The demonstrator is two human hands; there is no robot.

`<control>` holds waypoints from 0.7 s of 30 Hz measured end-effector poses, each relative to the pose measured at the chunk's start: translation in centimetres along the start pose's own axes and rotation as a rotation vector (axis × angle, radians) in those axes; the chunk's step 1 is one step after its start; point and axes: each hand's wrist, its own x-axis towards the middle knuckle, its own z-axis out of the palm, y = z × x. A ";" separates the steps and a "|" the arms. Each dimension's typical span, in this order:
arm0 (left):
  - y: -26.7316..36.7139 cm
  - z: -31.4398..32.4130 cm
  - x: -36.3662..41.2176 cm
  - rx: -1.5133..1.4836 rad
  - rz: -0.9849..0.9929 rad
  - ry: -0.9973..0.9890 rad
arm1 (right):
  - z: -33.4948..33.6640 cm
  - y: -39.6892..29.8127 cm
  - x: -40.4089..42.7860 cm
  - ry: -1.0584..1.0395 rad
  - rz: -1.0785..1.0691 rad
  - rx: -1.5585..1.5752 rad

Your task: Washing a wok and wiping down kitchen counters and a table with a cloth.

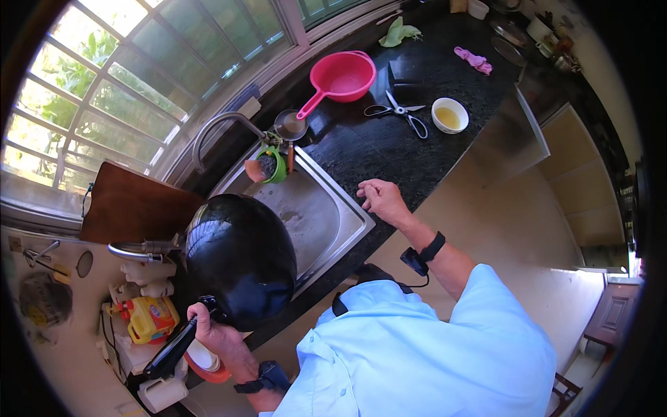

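My left hand (219,331) grips the black handle (174,344) of a large dark wok (239,260). The wok is tilted up over the near left part of a stainless steel sink (312,229) and hides some of the basin. My right hand (383,200) hovers by the sink's right rim, above the black stone counter, fingers loosely bent and nothing visible in them. A curved metal faucet (224,117) stands behind the basin. Beside it, a green holder (279,164) contains a dark scouring pad and an orange-brown piece.
On the counter are a pink colander or basin (344,78), opened kitchen scissors (398,109), a white bowl of yellowish liquid (449,115), a pink cloth (473,60) and a green leaf-like piece (398,34). A wooden cutting board (135,203) leans left; yellow bottle (153,319) below.
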 end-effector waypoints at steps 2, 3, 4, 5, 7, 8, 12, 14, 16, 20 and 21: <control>-0.3 0.4 -0.9 0.085 0.053 -0.041 | -0.5 -0.3 -1.1 0.012 -0.007 -0.006; -0.4 0.7 -1.4 0.177 0.106 -0.071 | -0.7 -0.3 -1.7 -0.001 -0.025 -0.030; -0.5 0.9 -1.8 0.167 0.106 -0.083 | -0.9 -0.2 -2.3 -0.013 -0.041 -0.055; -0.5 1.3 -2.6 0.251 0.148 -0.092 | -1.2 -0.4 -2.8 -0.009 -0.051 -0.066; -0.1 2.9 -4.1 0.325 0.157 -0.108 | -1.7 -0.5 -4.7 -0.015 -0.033 -0.072; -0.4 3.1 -4.6 0.311 0.155 -0.104 | -2.1 -0.7 -5.6 -0.015 -0.041 -0.084; -2.1 4.1 -6.2 0.331 0.221 -0.183 | -5.1 -1.0 -8.1 -0.018 -0.010 -0.091; -2.3 5.3 -7.1 0.464 0.308 -0.217 | -7.2 -0.2 -8.4 0.020 0.034 -0.028; -2.6 6.6 -7.5 0.473 0.322 -0.211 | -9.3 0.0 -8.2 0.049 0.032 -0.005; -2.7 9.8 -8.8 0.531 0.511 -0.337 | -12.9 -0.4 -7.4 0.085 0.045 0.009; -2.7 11.1 -9.2 0.533 0.552 -0.392 | -14.0 -0.1 -6.8 0.083 0.051 0.014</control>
